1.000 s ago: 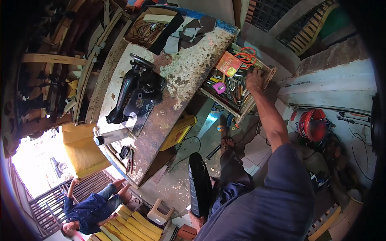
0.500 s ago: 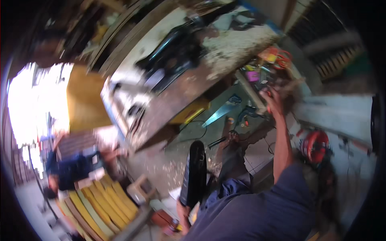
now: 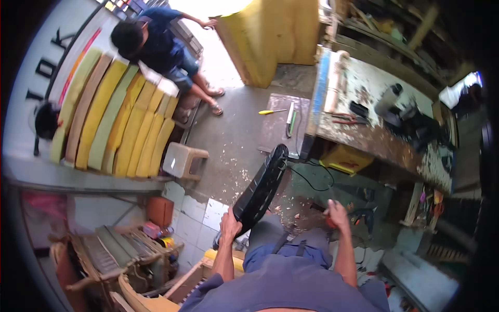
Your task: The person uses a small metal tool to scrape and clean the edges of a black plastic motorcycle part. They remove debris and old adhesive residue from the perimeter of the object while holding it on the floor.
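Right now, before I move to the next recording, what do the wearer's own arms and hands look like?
The left hand and right hand wear no gloves. The left forearm and right forearm are uncovered, with no watch or band that I can make out. The left sleeve and right sleeve are short, muted blue-purple, matching the shirt.

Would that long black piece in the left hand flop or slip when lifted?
The black piece is probably fairly stiff, showing no obvious sag. Its glossy surface may be slippery. It could tip when lifted, since the left hand holds it near one end.
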The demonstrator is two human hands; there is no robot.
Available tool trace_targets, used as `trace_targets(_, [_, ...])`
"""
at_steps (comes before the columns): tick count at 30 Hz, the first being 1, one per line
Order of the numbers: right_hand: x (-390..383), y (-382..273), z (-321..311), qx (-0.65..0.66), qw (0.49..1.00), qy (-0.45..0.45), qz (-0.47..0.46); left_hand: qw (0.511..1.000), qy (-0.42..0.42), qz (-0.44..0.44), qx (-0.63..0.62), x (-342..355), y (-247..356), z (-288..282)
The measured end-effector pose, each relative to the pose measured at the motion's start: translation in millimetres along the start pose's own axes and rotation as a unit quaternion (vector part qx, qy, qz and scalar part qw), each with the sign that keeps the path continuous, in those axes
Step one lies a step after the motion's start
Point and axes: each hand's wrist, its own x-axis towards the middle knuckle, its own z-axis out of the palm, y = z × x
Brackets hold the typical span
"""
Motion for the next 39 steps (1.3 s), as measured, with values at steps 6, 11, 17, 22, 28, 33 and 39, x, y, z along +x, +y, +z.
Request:
trace_targets(6, [-15.7,-168.1,125.1,0.018,0.981,-0.118,-0.154,0.997,0.01,-0.076,-0.028,64.5,-61.8,-30.7])
trace_targets(11, [2.9,-187.7,150.6,-0.1,0.97,-0.152,-0.161,0.984,-0.016,-0.159,-0.076,88.1,-122.1,-31.0])
trace_targets(17, [62.7,-144.0,168.1,-0.304,0.922,-0.225,-0.085,0.961,-0.008,-0.235,-0.144,89.7,-194.9,2.9])
trace_targets(22, [103.1,-120.9,203.5,-0.306,0.917,-0.249,-0.062,0.931,0.019,-0.287,-0.227,102.4,-218.0,23.8])
trace_targets(28, [109.2,-120.4,220.5,-0.356,0.867,-0.35,-0.002,0.925,0.009,-0.341,-0.169,76.6,-180.1,29.5])
trace_targets(33, [103.1,-127.0,224.4,-0.264,0.907,-0.327,-0.007,0.935,0.024,-0.276,-0.222,45.8,-156.2,31.2])
trace_targets(39, [92.1,-112.9,212.5,-0.187,0.954,-0.227,0.062,0.936,-0.1,-0.3,-0.153,53.4,-177.4,45.8])
